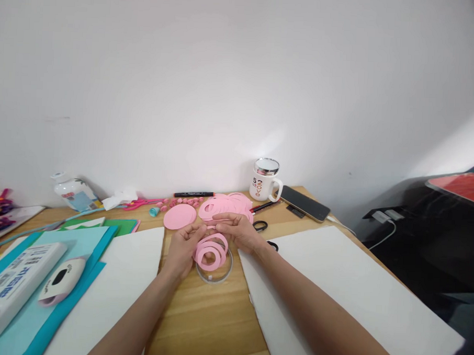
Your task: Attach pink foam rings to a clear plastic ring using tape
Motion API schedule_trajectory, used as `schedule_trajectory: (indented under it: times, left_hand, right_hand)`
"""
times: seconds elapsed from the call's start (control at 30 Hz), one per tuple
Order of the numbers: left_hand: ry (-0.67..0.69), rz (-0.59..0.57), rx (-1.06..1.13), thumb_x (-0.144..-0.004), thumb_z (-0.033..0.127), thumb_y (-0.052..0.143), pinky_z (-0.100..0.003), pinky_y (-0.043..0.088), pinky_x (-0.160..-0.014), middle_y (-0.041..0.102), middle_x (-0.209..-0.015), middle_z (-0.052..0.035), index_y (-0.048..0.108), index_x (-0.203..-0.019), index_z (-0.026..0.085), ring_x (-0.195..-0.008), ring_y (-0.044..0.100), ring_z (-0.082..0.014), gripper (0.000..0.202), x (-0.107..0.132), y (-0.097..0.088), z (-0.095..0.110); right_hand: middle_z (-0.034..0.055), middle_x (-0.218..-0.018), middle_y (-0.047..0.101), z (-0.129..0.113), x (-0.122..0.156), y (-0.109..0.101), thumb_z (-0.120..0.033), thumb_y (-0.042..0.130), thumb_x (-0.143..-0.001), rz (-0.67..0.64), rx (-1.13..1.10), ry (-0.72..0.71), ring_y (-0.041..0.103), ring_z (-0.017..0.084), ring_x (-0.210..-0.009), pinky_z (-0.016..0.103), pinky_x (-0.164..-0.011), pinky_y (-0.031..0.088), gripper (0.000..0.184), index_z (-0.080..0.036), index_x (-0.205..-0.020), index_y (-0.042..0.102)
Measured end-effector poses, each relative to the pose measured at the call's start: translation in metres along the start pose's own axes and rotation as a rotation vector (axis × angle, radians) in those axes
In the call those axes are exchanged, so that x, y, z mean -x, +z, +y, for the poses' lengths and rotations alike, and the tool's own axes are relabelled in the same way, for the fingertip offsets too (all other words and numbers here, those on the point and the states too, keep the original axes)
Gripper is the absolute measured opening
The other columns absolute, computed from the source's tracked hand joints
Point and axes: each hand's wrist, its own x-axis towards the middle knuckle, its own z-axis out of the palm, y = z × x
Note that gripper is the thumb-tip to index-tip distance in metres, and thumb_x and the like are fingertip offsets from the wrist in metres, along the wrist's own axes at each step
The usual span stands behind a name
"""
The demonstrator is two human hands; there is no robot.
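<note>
Both my hands come together over the wooden table, holding a pink paper spiral (pixel 209 256) by its strip. My left hand (pixel 184 247) pinches the strip from the left, fingers closed. From the right, my right hand (pixel 238 231) grips the strip's end between thumb and fingers. The cut spiral's coils hang loosely below my fingers. Under them, a roll of clear tape (pixel 230 266) lies flat. Just beyond my hands are a stack of pink paper circles (pixel 179 217) and a pile of pink spirals (pixel 231 202). Black scissor handles (pixel 260 226) show beside my right hand.
A white mug (pixel 263 185) and a phone (pixel 305 203) stand near the wall, with a black marker (pixel 194 194). White boards (pixel 346 287) flank my arms. At left lie teal paper (pixel 78 296), a white device (pixel 20 283), pink scissors (pixel 139 202) and a white bottle (pixel 76 192).
</note>
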Motion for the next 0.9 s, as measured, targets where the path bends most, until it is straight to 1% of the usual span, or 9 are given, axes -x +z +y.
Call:
schedule_trajectory:
  times: [0.2, 0.43, 0.73, 0.9]
  left_hand:
    - [-0.006, -0.019, 0.004, -0.059, 0.029, 0.073, -0.022, 0.046, -0.051, 0.066, -0.060, -0.0039, 0.062, -0.071, 0.011, -0.052, 0.058, -0.0119, 0.024, -0.0003, -0.0008, -0.0007]
    - [-0.005, -0.023, 0.007, -0.059, 0.029, 0.073, -0.020, 0.045, -0.049, 0.065, -0.059, -0.0029, 0.062, -0.070, 0.011, -0.050, 0.057, -0.0106, 0.024, 0.0000, -0.0004, -0.0006]
    - [-0.005, -0.029, 0.010, -0.058, 0.028, 0.074, -0.020, 0.045, -0.049, 0.065, -0.057, -0.0022, 0.063, -0.069, 0.012, -0.049, 0.057, -0.0106, 0.023, 0.0017, 0.0019, 0.0021]
    - [-0.019, -0.038, -0.005, -0.058, 0.030, 0.074, -0.022, 0.045, -0.050, 0.067, -0.060, -0.0031, 0.063, -0.069, 0.012, -0.049, 0.057, -0.0116, 0.024, 0.0025, 0.0018, 0.0026]
  right_hand:
    - [0.0095, -0.092, 0.069, 0.0019, -0.0009, -0.0004, -0.019, 0.078, -0.051, 0.038, 0.031, 0.001, 0.065, 0.019, -0.080, 0.032, -0.075, 0.049, 0.039, -0.014, -0.088, 0.064]
    - [0.0083, -0.085, 0.070, 0.0041, -0.0018, -0.0016, -0.022, 0.076, -0.054, 0.049, 0.016, -0.005, 0.066, 0.018, -0.074, 0.031, -0.071, 0.050, 0.038, -0.013, -0.090, 0.064]
    - [0.0088, -0.088, 0.069, 0.0037, -0.0022, -0.0022, -0.020, 0.077, -0.052, 0.064, 0.039, -0.002, 0.066, 0.018, -0.074, 0.031, -0.071, 0.050, 0.040, -0.014, -0.090, 0.065]
    - [0.0073, -0.078, 0.070, 0.0027, -0.0006, -0.0022, -0.021, 0.079, -0.049, 0.075, 0.077, 0.018, 0.066, 0.019, -0.069, 0.032, -0.069, 0.050, 0.046, -0.013, -0.092, 0.064]
